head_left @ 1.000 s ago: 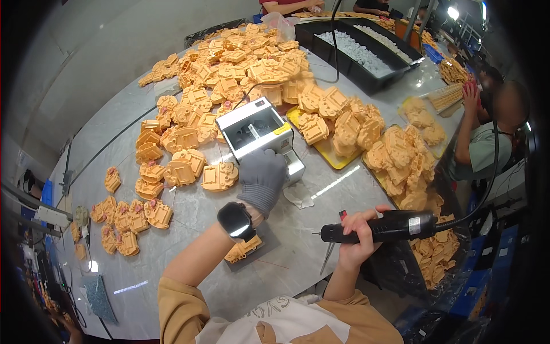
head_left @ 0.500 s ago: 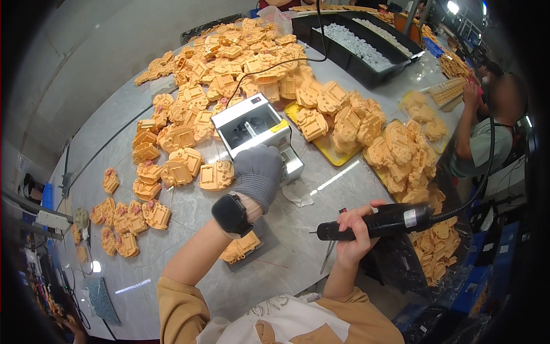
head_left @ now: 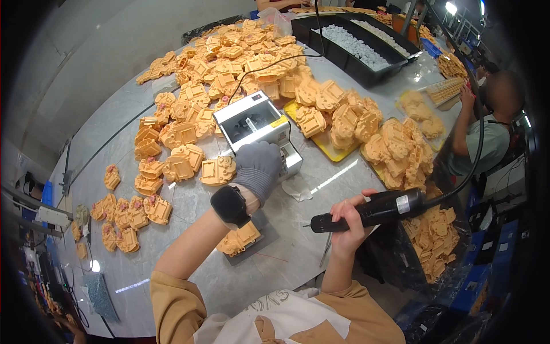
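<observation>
My left hand, in a grey glove, is at the front of a white screw feeder with a dark open hopper. Its fingertips are hidden behind the back of the hand. A black electric screwdriver lies nearly level in my right hand, its thin bit pointing left and its cable running off to the right. Below my left wrist an orange plastic housing rests on a dark flat plate, partly covered by my arm.
A large heap of orange housings covers the far side of the grey table. More lie at left and on yellow trays at right. Black bins hold pale small parts. A person works at the right.
My right hand and the screwdriver have shifted slightly left. My left forearm has swung a little to the left, while the gloved hand stays at the screw feeder.
</observation>
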Tool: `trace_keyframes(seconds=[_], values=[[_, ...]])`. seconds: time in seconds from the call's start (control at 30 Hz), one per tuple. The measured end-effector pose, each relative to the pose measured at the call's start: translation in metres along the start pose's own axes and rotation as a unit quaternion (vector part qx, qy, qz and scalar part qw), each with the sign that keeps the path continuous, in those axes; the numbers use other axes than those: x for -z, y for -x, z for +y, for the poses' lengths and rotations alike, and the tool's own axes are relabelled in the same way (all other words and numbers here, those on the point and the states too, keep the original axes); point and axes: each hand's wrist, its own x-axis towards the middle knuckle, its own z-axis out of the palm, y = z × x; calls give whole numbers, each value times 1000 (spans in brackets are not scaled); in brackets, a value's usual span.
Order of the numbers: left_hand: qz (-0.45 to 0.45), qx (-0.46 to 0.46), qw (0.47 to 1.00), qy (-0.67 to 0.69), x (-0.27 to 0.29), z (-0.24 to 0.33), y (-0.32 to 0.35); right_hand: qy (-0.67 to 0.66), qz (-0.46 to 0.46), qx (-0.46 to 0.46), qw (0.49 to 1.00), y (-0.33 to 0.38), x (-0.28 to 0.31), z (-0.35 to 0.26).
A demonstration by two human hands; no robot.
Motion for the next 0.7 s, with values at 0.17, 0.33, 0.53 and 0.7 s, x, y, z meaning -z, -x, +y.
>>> trace_keyframes(seconds=[0.17, 0.33, 0.53, 0.7], values=[[-21, -8, 1000, -10, 6, -5, 4, -7, -3, -21, 1000, -1, -9, 6], [-138, -78, 967, 199, 8, -7, 16, -12, -4, -29, 999, 2, -7, 6], [-227, -108, 777, 578, 7, -5, 86, -97, -76, -61, 991, 18, -12, -6], [-264, -67, 700, 660, 15, -4, 121, -132, -139, -91, 977, 27, -21, -17]])
